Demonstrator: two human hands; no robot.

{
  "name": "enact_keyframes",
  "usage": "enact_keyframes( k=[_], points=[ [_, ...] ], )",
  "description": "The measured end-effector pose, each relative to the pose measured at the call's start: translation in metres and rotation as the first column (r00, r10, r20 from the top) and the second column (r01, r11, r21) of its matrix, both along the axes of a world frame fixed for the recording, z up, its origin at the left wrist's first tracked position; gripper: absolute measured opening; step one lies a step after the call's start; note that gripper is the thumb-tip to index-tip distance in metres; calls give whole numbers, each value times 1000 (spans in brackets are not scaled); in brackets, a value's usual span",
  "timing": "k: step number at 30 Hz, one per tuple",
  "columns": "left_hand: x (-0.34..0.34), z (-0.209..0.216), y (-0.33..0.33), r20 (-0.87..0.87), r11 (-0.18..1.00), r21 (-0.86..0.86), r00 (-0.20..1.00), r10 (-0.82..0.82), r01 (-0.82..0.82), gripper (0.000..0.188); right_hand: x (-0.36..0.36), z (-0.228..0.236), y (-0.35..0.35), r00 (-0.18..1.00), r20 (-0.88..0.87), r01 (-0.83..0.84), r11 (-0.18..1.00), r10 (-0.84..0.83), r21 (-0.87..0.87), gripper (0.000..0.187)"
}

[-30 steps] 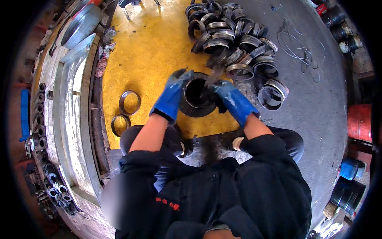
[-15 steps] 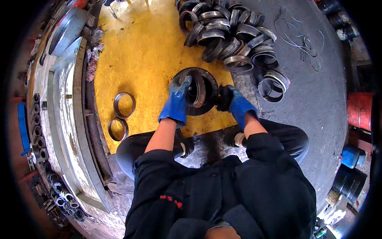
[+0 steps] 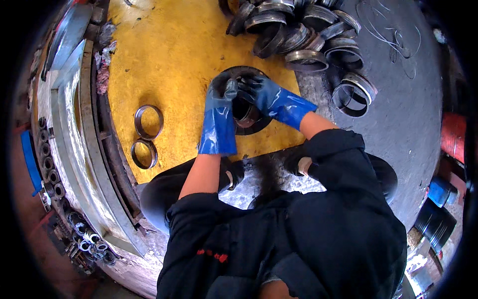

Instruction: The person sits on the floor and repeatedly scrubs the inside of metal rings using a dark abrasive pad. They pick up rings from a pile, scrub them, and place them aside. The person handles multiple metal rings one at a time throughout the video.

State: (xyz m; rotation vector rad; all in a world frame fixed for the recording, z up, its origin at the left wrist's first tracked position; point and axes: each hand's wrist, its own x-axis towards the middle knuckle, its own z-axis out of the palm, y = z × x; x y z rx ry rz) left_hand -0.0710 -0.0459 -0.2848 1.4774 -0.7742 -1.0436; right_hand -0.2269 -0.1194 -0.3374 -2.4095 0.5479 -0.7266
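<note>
Both my hands wear blue gloves with dark, dirty fingers. They meet over a round dark pan (image 3: 258, 128) between my feet. My left hand (image 3: 222, 93) is closed on the near-left side of a metal ring (image 3: 247, 119), which is tilted inside the pan. My right hand (image 3: 260, 93) reaches across to the ring's upper part, its fingers curled close to the left hand's. What lies under the right fingers is too dark to make out; the dark fuzzy wad seen earlier is not plainly visible.
Several dark metal rings lie heaped (image 3: 294, 37) at the far right. A separate ring (image 3: 352, 94) and loose wire (image 3: 396, 42) are on the dark floor. Two rings (image 3: 148, 122) rest on the yellow sheet (image 3: 174, 65) at left, beside a metal frame (image 3: 82, 149).
My right hand has moved left, from beside the pan with a dark fuzzy wad to over the ring. My left hand stays at the ring. The whole view has shifted slightly.
</note>
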Motion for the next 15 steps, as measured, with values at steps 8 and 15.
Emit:
enact_keyframes(
  k=[8, 15],
  points=[
    [7, -21, 43, -158, 990, 109, 985, -69, 87, 38, 21, 13, 50, 852, -522, 404, 692, -46, 598, 26],
    [14, -18, 41, -198, 984, 127, 975, -96, 123, 37, 25, 94, 66, 929, 9, -161, -381, -369, 910, 26]
  ],
)
